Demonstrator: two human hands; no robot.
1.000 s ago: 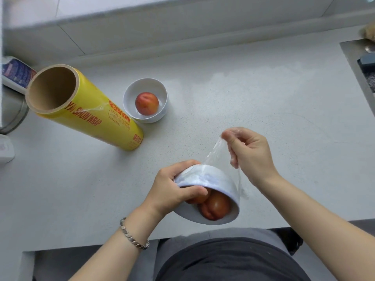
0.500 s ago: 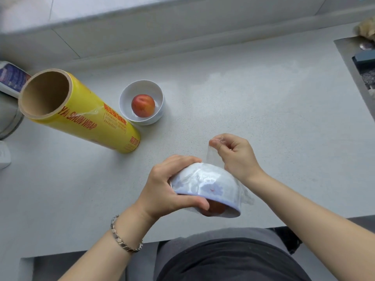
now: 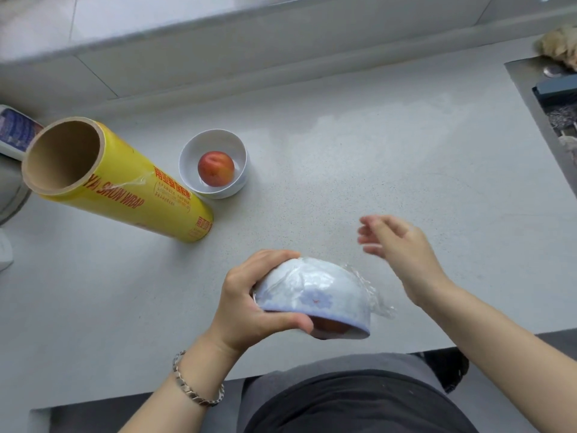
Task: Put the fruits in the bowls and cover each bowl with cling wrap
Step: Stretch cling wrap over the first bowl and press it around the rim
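Change: my right hand [image 3: 402,254] has released the cling wrap tail [image 3: 374,300] and swung clear, fingers spread.
Left hand [image 3: 249,303]: grips the wrapped bowl [image 3: 315,292] above the table's [image 3: 406,151] near edge.
Risk: loose tail may peel; the fruit's [image 3: 331,327] weight could push the film off.
Axis: base-to-mouth, mouth tipped toward me.

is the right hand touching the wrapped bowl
No, the right hand is in the air beside the wrapped bowl, fingers loose, and only the left hand holds it.
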